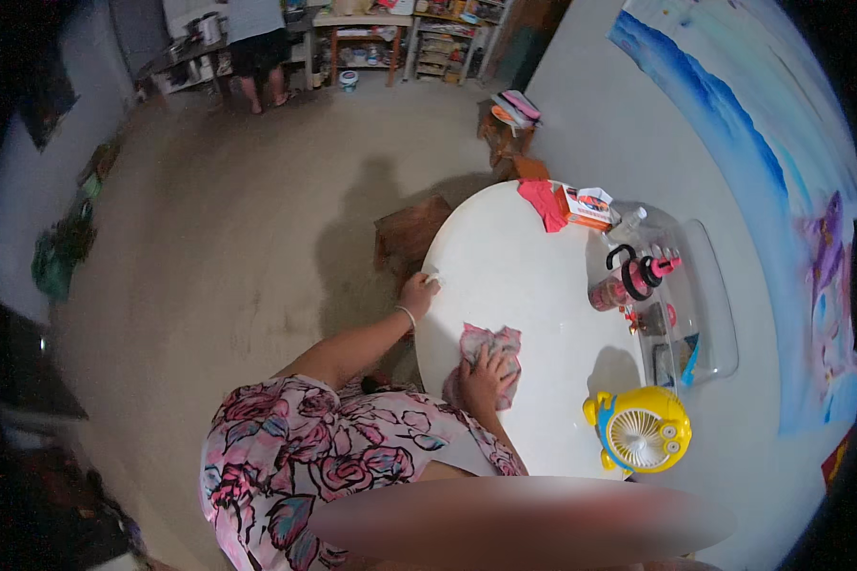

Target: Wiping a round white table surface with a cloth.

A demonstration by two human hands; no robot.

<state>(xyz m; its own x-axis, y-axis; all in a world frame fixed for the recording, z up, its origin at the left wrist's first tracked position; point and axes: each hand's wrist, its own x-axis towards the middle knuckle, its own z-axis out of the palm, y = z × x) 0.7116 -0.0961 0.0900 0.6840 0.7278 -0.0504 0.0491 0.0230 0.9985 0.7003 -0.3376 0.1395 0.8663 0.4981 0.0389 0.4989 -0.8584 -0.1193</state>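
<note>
A crumpled pink and grey cloth (493, 341) lies on the round white table (552, 285), near its left edge. My right hand (486, 379) rests on top of it, palm down with the fingers spread. Farther off, at the table's left rim, is my left hand (419, 293), its fingers drawn together by a small white thing (432, 278) that I cannot make out. A pale band circles my left wrist.
On the table's right side stand a yellow fan (642, 430), a pink bottle with a black handle (624, 285) and a clear plastic bin (705, 295). A tissue box (585, 207) and red cloth (544, 204) lie at the far end. A wooden stool (409, 231) sits left; another person (256, 43) stands far back.
</note>
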